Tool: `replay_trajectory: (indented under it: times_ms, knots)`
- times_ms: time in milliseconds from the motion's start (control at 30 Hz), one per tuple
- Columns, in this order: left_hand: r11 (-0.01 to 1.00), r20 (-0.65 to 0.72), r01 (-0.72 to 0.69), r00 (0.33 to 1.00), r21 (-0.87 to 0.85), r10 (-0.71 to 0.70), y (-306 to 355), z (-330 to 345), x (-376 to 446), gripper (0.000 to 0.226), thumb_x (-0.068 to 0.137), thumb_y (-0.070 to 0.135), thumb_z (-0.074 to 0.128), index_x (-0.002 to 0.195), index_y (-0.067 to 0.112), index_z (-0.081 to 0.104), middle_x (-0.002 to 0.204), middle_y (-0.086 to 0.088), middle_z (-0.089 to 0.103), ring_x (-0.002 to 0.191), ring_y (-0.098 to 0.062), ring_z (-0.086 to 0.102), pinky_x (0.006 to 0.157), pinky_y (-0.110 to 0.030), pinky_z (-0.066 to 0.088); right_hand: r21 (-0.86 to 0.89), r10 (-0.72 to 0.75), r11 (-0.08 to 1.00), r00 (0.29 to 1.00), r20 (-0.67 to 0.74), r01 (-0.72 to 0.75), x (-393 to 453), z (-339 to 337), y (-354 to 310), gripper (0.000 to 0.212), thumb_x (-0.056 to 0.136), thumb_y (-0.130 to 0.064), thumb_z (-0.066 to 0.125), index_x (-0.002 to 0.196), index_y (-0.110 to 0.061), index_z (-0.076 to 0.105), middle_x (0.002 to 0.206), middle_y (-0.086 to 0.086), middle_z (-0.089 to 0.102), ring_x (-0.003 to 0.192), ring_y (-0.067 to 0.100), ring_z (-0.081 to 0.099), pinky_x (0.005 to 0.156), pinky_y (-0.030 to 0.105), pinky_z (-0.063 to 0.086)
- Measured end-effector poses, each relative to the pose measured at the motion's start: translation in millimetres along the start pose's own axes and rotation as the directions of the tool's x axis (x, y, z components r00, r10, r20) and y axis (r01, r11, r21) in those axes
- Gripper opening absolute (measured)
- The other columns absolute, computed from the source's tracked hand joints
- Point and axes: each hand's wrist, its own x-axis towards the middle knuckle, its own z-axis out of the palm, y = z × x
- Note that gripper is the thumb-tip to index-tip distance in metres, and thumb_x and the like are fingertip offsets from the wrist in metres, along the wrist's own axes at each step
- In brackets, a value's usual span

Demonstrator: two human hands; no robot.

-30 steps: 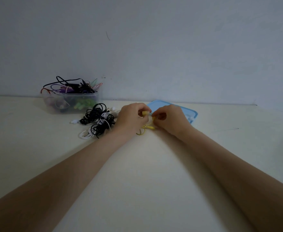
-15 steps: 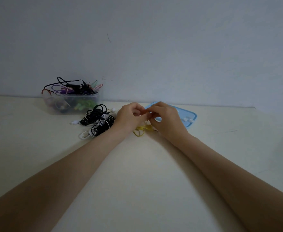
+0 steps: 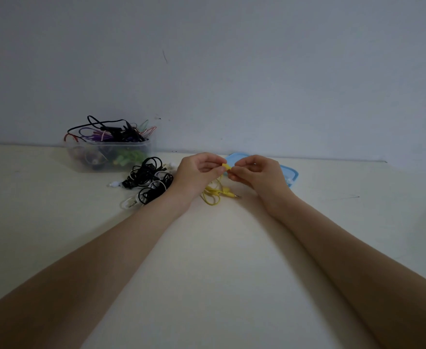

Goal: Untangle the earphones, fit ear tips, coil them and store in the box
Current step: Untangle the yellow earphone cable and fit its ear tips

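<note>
Hands meet mid-table: left hand (image 3: 198, 172) and right hand (image 3: 254, 172) pinch, seemingly together, a yellow earbud (image 3: 226, 167), its cable (image 3: 214, 193) lying below; clear box (image 3: 108, 154) far left.

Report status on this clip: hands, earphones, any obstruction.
Both hands, left and right, pinching the yellow earbud above the table. Yellow cable trailing loose below, not coiled. Black and white earphone pile beside the left wrist, not interfering.
</note>
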Motion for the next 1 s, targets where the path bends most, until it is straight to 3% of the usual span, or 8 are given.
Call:
replay_trajectory:
  times_ms: [167, 433, 767, 1000]
  knots:
    - [1.000, 0.000, 0.000, 1.000, 0.001, 0.000, -0.4, 0.2, -0.5, 0.011, 0.082, 0.002, 0.066, 0.089, 0.010, 0.065, 0.079, 0.002, 0.064, 0.063, 0.008, 0.060, 0.062, -0.007, 0.045, 0.092, 0.033, 0.995, 0.998, 0.052, -0.038, 0.4, -1.1, 0.3, 0.010, 0.084, 0.006, 0.060, 0.080, -0.002, 0.063, 0.076, 0.010, 0.067, 0.066, 0.012, 0.066, 0.077, 0.020, 0.056]
    - [1.000, -0.010, 0.010, 1.000, 0.010, -0.010, 0.0, 0.2, -0.5, 0.009, 0.082, 0.006, 0.067, 0.087, 0.012, 0.066, 0.079, 0.002, 0.066, 0.062, 0.006, 0.060, 0.062, -0.007, 0.045, 0.149, 0.065, 0.986, 0.994, 0.092, -0.078, 0.1, -3.0, -0.8, 0.018, 0.087, 0.010, 0.052, 0.082, -0.001, 0.065, 0.076, 0.008, 0.069, 0.069, 0.012, 0.068, 0.081, 0.021, 0.055]
    - [0.999, -0.005, -0.004, 1.000, 0.046, 0.004, -0.8, 0.1, -0.4, 0.010, 0.082, 0.003, 0.066, 0.089, 0.010, 0.066, 0.077, 0.002, 0.064, 0.061, 0.007, 0.060, 0.062, -0.007, 0.046, 0.118, 0.063, 0.990, 0.995, 0.071, -0.071, -2.2, -3.7, -3.1, 0.010, 0.083, 0.008, 0.059, 0.080, 0.001, 0.065, 0.075, 0.011, 0.066, 0.064, 0.009, 0.065, 0.073, 0.017, 0.055]
    - [0.995, 0.002, -0.050, 0.999, 0.085, 0.050, -1.2, -0.2, -0.3, 0.012, 0.080, -0.001, 0.067, 0.085, 0.009, 0.066, 0.079, 0.001, 0.065, 0.072, -0.003, 0.061, 0.068, -0.010, 0.049, 0.173, 0.090, 0.979, 0.992, 0.090, -0.104, -4.2, -5.4, -5.8, 0.008, 0.083, 0.008, 0.058, 0.083, 0.004, 0.065, 0.079, 0.012, 0.066, 0.064, 0.009, 0.067, 0.076, 0.017, 0.055]
